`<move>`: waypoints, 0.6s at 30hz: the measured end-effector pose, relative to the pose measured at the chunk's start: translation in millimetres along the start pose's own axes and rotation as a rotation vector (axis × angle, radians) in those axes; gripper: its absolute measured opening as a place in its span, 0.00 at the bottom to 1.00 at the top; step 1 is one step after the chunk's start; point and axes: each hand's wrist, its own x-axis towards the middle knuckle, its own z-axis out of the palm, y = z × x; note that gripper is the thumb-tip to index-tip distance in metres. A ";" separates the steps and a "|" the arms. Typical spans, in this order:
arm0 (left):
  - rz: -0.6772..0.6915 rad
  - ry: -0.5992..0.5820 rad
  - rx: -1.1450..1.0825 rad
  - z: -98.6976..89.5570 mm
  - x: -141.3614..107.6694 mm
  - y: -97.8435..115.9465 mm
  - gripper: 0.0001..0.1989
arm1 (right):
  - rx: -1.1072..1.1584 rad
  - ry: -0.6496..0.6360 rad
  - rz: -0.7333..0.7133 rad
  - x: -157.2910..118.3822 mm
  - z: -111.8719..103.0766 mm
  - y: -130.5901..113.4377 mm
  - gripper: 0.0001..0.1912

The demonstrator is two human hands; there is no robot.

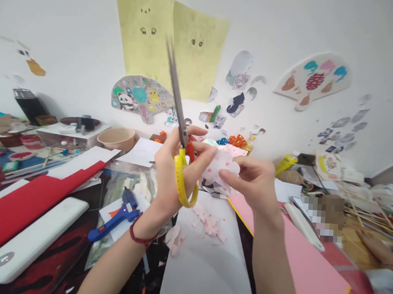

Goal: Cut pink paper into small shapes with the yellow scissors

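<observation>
Scissors (178, 92) with yellow and red handles hang on my left hand (173, 172), blades pointing up and away from the paper. The fingertips of that hand also pinch the left edge of a pale paper cutout (219, 162) with small pink spots and a rounded outline. My right hand (256, 179) grips the cutout's right edge between thumb and fingers. Below both hands lies a white sheet (209, 272), with pink-spotted paper scraps (211, 223) scattered on it.
At left are a blue glue gun (118, 222), a white flat device (34, 239), red card (43, 199) and a bowl (116, 137). Pink card (302, 260) lies at right, near a white cutter-like tool (303, 226). Another person's hand (373, 246) shows at far right.
</observation>
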 end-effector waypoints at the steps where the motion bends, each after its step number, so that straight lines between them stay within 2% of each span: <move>1: 0.002 0.016 0.005 -0.3 0.6 -1.5 0.14 | 0.005 -0.001 0.001 0.6 -0.1 0.7 0.06; 5: 0.010 0.039 -0.033 -3.1 4.7 -5.4 0.14 | 0.017 0.032 -0.004 1.2 0.0 -0.2 0.06; 11: -0.065 -0.140 -0.080 -1.2 3.0 2.4 0.17 | 0.043 0.108 -0.039 -0.8 -0.2 -7.8 0.06; 15: -0.063 -0.119 -0.076 4.2 -4.5 7.1 0.16 | 0.073 0.194 -0.077 -1.6 4.6 -11.1 0.03; 18: -0.046 -0.101 -0.072 9.7 -11.9 7.1 0.16 | 0.070 0.298 -0.092 -3.6 14.2 -11.1 0.05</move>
